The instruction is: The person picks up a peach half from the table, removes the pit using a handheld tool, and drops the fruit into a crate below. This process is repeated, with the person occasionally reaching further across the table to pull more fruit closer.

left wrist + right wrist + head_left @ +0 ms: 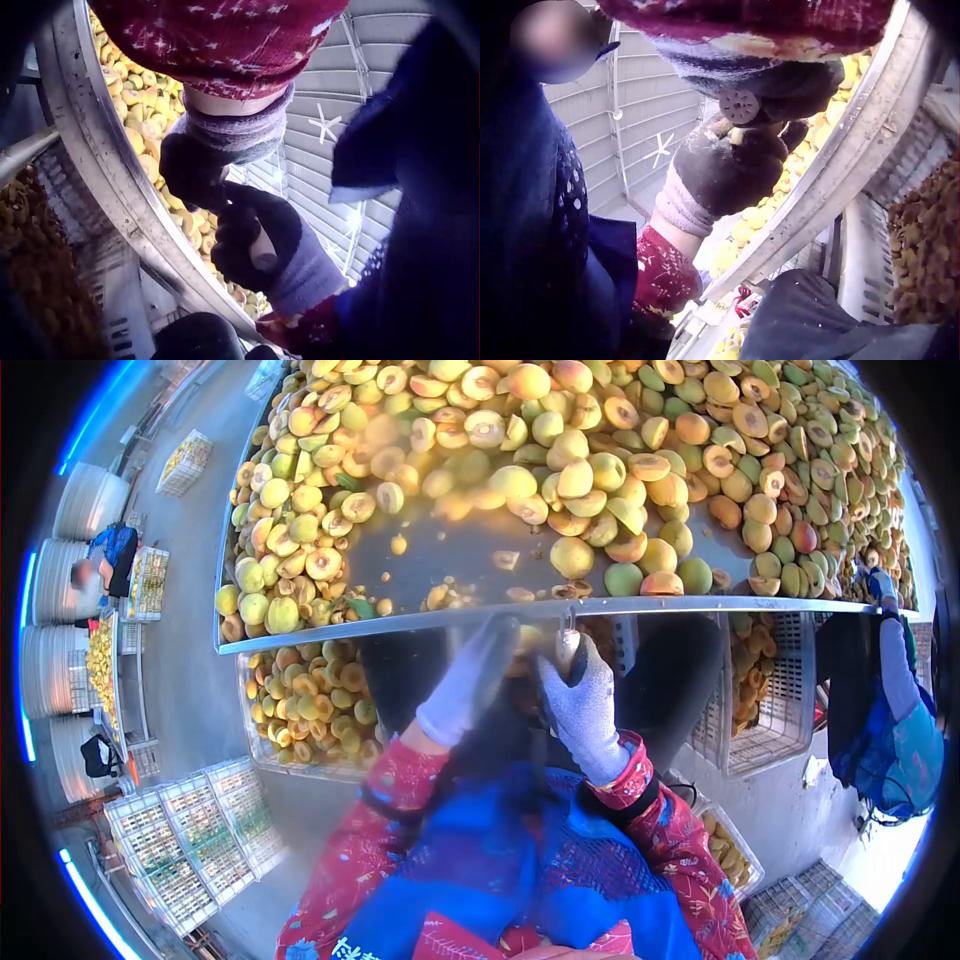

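Note:
My right hand [585, 705], in a pale glove with a dark palm, grips a tool by its pale, thick handle [568, 644]. A narrow metal piece shows at the handle's front, and the round handle end [739, 106] faces the right wrist camera. Close beside it is my gloved left hand [465, 685], blurred in the head view; its fingers look curled in the right wrist view [727, 169]. Blurred yellow fruit shows between the hands, and I cannot tell whether the left fingers hold it. Both hands are at the near metal rim [420, 622] of a table heaped with halved and whole peaches [575, 480].
Below the rim, a crate of peach halves [310, 695] stands at left and another white crate [785, 690] at right. Stacked crates [195, 840] stand on the floor at left. Another person [890, 740] works at the table's right end; one more sits far left.

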Demonstrator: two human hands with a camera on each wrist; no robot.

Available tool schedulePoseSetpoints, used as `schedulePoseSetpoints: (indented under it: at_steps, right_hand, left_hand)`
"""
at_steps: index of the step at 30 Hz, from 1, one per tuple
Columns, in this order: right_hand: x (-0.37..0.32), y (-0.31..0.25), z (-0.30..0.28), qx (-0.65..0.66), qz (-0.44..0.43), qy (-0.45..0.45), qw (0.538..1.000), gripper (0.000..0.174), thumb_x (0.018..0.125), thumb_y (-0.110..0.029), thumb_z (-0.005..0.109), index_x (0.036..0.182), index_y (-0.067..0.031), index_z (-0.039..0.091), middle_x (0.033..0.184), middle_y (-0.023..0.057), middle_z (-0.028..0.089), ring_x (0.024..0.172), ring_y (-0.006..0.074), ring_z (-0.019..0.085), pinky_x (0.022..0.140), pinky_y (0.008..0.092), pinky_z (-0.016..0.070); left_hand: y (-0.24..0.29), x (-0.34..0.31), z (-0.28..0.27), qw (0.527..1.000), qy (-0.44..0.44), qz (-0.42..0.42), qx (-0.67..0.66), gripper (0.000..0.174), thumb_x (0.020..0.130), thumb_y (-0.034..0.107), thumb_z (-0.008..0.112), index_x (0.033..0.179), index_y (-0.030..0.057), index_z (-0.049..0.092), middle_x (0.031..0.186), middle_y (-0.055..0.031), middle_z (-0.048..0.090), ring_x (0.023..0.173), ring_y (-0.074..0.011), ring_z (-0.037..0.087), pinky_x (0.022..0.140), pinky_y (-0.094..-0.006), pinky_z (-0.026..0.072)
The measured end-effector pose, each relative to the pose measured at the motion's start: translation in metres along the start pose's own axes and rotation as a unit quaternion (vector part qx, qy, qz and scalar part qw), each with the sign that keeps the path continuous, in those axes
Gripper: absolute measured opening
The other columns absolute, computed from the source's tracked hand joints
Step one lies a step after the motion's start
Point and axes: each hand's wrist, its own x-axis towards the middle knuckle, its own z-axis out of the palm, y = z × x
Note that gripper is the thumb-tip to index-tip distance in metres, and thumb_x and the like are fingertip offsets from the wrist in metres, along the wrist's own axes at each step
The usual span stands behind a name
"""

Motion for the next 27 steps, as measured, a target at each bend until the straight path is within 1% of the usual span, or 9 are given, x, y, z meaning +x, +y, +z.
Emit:
schedulePoseSetpoints:
  at_steps: [2, 6, 9, 11, 13, 17, 19, 25, 27]
  right_hand:
    - [-0.004, 0.001, -0.003, -0.012, -0.014, 0.011, 1.000, 0.020, 0.086, -0.010, 0.068, 0.102, -0.0013, 0.060, 0.071, 0.0051, 0.064, 0.061, 0.0110, 0.061, 0.055, 0.0283, 0.0490]
    - [-0.012, -0.005, -0.011, 0.078, 0.015, -0.037, 0.996, 0.024, 0.085, -0.012, 0.070, 0.103, -0.0005, 0.060, 0.074, 0.0080, 0.064, 0.066, 0.0120, 0.062, 0.059, 0.0306, 0.0501]
    - [-0.023, -0.001, -0.029, -0.035, -0.004, -0.093, 0.995, 0.028, 0.085, -0.015, 0.071, 0.105, 0.0004, 0.059, 0.076, 0.0140, 0.065, 0.067, 0.0198, 0.065, 0.059, 0.0330, 0.0502]
    - [-0.031, -0.005, -0.036, -0.090, -0.059, -0.137, 0.985, 0.023, 0.092, -0.015, 0.064, 0.105, 0.0011, 0.055, 0.077, 0.0216, 0.064, 0.071, 0.0359, 0.067, 0.061, 0.0385, 0.0512]
    - [-0.035, -0.008, -0.036, -0.094, -0.045, -0.175, 0.979, 0.019, 0.095, -0.015, 0.059, 0.104, 0.0013, 0.053, 0.078, 0.0243, 0.064, 0.075, 0.0415, 0.066, 0.061, 0.0420, 0.0513]
    - [-0.039, -0.009, -0.035, -0.184, -0.059, -0.173, 0.966, 0.016, 0.097, -0.015, 0.055, 0.100, 0.0005, 0.051, 0.073, 0.0244, 0.062, 0.069, 0.0420, 0.064, 0.055, 0.0498, 0.0471]
    - [-0.039, -0.007, -0.036, -0.213, -0.089, -0.188, 0.955, 0.016, 0.097, -0.016, 0.054, 0.099, 0.0002, 0.050, 0.074, 0.0257, 0.062, 0.070, 0.0419, 0.064, 0.055, 0.0498, 0.0466]
    - [-0.040, 0.002, -0.032, -0.131, -0.067, -0.193, 0.970, 0.014, 0.098, -0.014, 0.051, 0.099, -0.0002, 0.052, 0.073, 0.0213, 0.059, 0.067, 0.0378, 0.062, 0.058, 0.0426, 0.0479]
    - [-0.038, 0.004, -0.036, -0.077, -0.027, -0.240, 0.967, 0.015, 0.098, -0.014, 0.051, 0.099, 0.0010, 0.052, 0.075, 0.0209, 0.059, 0.068, 0.0378, 0.061, 0.060, 0.0424, 0.0484]
  left_hand:
    - [0.007, -0.008, 0.018, 0.995, 0.040, 0.021, 0.086, 0.035, 0.091, 0.004, 0.048, 0.125, -0.0030, 0.051, 0.119, -0.0262, 0.052, 0.110, -0.0431, 0.053, 0.096, -0.0465, 0.0448]
    - [0.026, 0.000, 0.017, 0.996, 0.066, -0.048, -0.046, 0.031, 0.089, 0.003, 0.052, 0.120, -0.0042, 0.053, 0.116, -0.0248, 0.055, 0.107, -0.0402, 0.056, 0.089, -0.0430, 0.0477]
    - [0.024, -0.001, 0.016, 0.947, 0.087, -0.193, -0.243, 0.025, 0.090, 0.004, 0.052, 0.113, -0.0040, 0.055, 0.111, -0.0229, 0.058, 0.101, -0.0375, 0.059, 0.085, -0.0406, 0.0488]
    - [0.028, 0.001, 0.012, 0.908, 0.076, -0.265, -0.315, 0.020, 0.090, 0.004, 0.054, 0.108, -0.0036, 0.057, 0.107, -0.0203, 0.060, 0.096, -0.0341, 0.062, 0.083, -0.0384, 0.0496]
    - [0.036, 0.007, 0.008, 0.962, 0.057, -0.163, -0.210, 0.018, 0.090, 0.004, 0.055, 0.106, -0.0034, 0.058, 0.106, -0.0186, 0.062, 0.094, -0.0316, 0.063, 0.083, -0.0370, 0.0497]
    - [0.040, 0.002, 0.009, 0.887, 0.049, -0.287, -0.359, 0.022, 0.088, 0.005, 0.060, 0.107, -0.0031, 0.056, 0.100, -0.0164, 0.061, 0.089, -0.0302, 0.062, 0.079, -0.0371, 0.0497]
    - [0.046, 0.004, 0.007, 0.944, 0.038, -0.210, -0.252, 0.023, 0.088, 0.007, 0.060, 0.108, -0.0031, 0.056, 0.097, -0.0167, 0.060, 0.087, -0.0315, 0.062, 0.077, -0.0383, 0.0495]
    - [0.043, -0.009, 0.030, 0.980, 0.121, -0.140, -0.078, 0.022, 0.095, 0.016, 0.054, 0.109, -0.0017, 0.056, 0.095, -0.0198, 0.059, 0.085, -0.0357, 0.061, 0.074, -0.0420, 0.0493]
    - [0.047, -0.009, 0.030, 0.940, 0.102, -0.270, -0.179, 0.027, 0.096, 0.015, 0.055, 0.116, -0.0028, 0.056, 0.100, -0.0166, 0.064, 0.090, -0.0268, 0.062, 0.078, -0.0380, 0.0500]
